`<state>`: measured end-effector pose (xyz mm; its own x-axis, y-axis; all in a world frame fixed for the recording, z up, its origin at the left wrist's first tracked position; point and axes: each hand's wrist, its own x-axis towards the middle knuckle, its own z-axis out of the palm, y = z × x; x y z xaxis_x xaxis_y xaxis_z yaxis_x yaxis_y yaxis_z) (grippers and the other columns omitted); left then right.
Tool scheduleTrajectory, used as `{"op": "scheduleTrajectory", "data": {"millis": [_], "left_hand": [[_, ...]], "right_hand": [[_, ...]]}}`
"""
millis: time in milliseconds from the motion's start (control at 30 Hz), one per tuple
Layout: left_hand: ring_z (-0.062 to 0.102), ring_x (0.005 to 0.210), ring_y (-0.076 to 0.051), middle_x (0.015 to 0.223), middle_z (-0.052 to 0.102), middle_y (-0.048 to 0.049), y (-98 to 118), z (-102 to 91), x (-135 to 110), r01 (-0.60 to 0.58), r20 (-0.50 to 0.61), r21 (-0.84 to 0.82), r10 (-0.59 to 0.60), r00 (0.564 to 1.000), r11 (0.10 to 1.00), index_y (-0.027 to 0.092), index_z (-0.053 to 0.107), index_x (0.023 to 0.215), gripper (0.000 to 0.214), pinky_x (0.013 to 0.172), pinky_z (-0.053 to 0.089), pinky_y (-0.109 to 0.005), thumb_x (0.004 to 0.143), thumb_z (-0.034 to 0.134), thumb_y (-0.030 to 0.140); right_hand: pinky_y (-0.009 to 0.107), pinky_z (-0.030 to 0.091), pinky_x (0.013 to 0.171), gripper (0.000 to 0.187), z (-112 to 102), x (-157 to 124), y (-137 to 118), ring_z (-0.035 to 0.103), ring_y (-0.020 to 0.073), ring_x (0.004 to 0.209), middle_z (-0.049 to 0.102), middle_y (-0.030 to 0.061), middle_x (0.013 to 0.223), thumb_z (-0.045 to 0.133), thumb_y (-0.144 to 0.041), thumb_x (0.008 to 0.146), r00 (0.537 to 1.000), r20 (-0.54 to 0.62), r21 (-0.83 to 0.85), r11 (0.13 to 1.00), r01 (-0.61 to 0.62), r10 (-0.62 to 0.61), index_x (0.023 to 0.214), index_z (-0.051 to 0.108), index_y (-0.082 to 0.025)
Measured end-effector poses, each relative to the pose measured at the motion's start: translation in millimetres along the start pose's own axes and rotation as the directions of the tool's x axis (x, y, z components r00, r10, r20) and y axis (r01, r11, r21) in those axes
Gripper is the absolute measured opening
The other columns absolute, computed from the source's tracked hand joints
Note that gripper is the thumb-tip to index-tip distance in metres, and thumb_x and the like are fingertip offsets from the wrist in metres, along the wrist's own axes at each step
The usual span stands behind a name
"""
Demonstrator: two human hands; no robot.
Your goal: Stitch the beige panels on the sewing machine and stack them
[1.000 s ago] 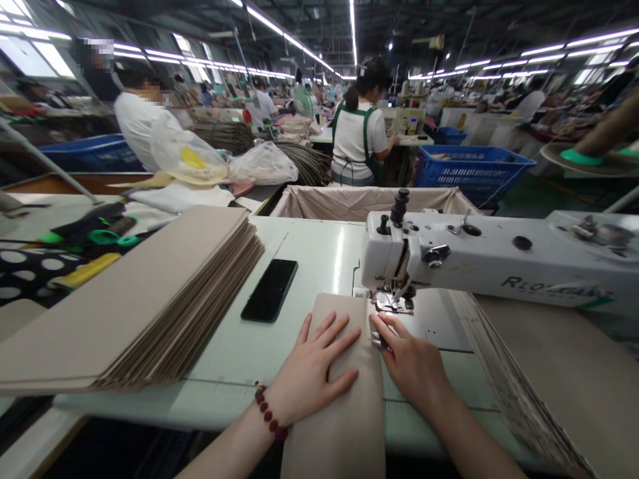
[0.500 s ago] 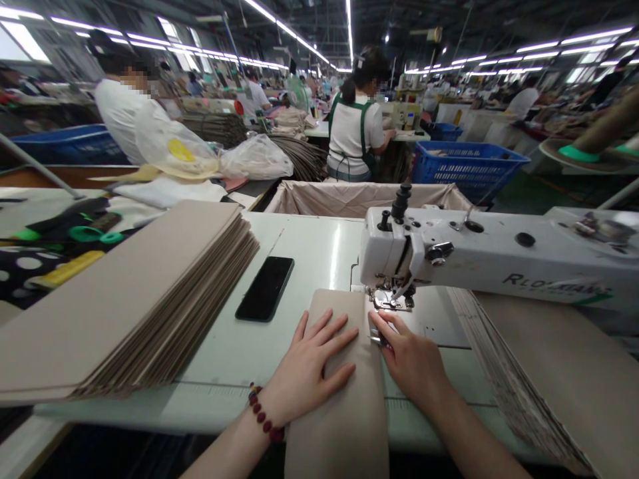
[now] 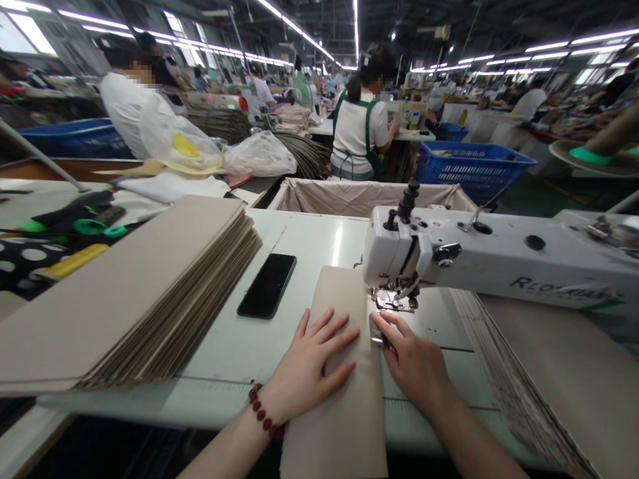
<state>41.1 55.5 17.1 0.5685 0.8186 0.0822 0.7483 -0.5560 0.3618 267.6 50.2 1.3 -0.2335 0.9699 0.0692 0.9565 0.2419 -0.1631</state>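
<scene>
Strip [image 3: 341, 289]: long, narrow, plain beige, lying flat. Far end just left of machine [image 3: 499, 259] head, right edge beside its presser foot [image 3: 394, 303]; near end out of frame.

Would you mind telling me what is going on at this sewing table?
A person has both hands on a long beige fabric strip at the presser foot of a white sewing machine. The left hand lies flat on it; the right hand touches its right edge before the foot. A stack of beige pieces and a black phone lie to the left.
</scene>
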Motion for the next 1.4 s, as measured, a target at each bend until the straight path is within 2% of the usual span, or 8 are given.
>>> {"op": "scheduleTrajectory", "data": {"millis": [433, 733, 867, 1100, 1400], "left_hand": [[0.022, 0.141, -0.029, 0.151, 0.032, 0.0014, 0.0, 0.1, -0.3, -0.012, -0.012, 0.000, 0.012, 1.000, 1.000, 0.038, 0.041, 0.140, 0.048, 0.114, 0.007, -0.059, 0.093, 0.050, 0.040], [0.023, 0.140, -0.029, 0.150, 0.033, 0.0009, -0.8, -0.1, -1.5, -0.038, 0.003, 0.001, 0.038, 0.999, 0.999, 0.038, 0.039, 0.141, 0.049, 0.114, 0.006, -0.059, 0.093, 0.050, 0.040], [0.024, 0.140, -0.029, 0.149, 0.035, 0.0003, -0.3, -0.5, -2.9, -0.058, 0.015, 0.009, 0.058, 0.998, 0.998, 0.036, 0.039, 0.141, 0.050, 0.114, 0.006, -0.059, 0.093, 0.050, 0.040], [0.021, 0.141, -0.025, 0.152, 0.028, 0.0017, -1.5, 0.0, -1.3, -0.096, 0.082, 0.048, 0.092, 0.992, 0.994, 0.032, 0.028, 0.147, 0.055, 0.117, 0.012, -0.051, 0.095, 0.046, 0.041], [0.025, 0.140, -0.024, 0.151, 0.031, -0.0002, -8.1, 0.6, 13.6, -0.134, 0.075, 0.035, 0.131, 0.989, 0.990, 0.029, 0.027, 0.148, 0.059, 0.116, 0.020, -0.045, 0.095, 0.046, 0.045]], "right_hand": [[0.029, 0.055, 0.070, 0.063, 1.1, -0.5, 0.3, 0.065, 0.0171, 0.092, 0.040, -0.0038, 0.147, 0.045, -0.016, 0.087, 1.000, -0.004, -0.001, 1.000, -0.001, 0.001, 0.144, 0.031, -0.038], [0.029, 0.056, 0.071, 0.061, -17.1, 1.8, -3.1, 0.066, 0.0173, 0.092, 0.042, -0.0045, 0.145, 0.046, -0.016, 0.086, 0.998, 0.067, 0.035, 0.999, 0.004, -0.006, 0.142, 0.035, -0.037], [0.029, 0.055, 0.071, 0.062, -10.4, 1.4, -2.0, 0.066, 0.0171, 0.092, 0.041, -0.0045, 0.146, 0.046, -0.016, 0.086, 0.999, 0.043, 0.028, 1.000, 0.005, -0.007, 0.143, 0.034, -0.038], [0.030, 0.055, 0.071, 0.064, 5.3, -0.4, 1.9, 0.065, 0.0174, 0.094, 0.038, -0.0055, 0.147, 0.045, -0.015, 0.086, 1.000, -0.012, 0.015, 1.000, 0.008, -0.007, 0.144, 0.032, -0.038], [0.029, 0.055, 0.075, 0.065, -3.4, 0.9, 0.0, 0.065, 0.0172, 0.095, 0.040, -0.0041, 0.146, 0.046, -0.013, 0.084, 1.000, 0.008, 0.032, 0.999, 0.005, -0.006, 0.143, 0.034, -0.036]]}}
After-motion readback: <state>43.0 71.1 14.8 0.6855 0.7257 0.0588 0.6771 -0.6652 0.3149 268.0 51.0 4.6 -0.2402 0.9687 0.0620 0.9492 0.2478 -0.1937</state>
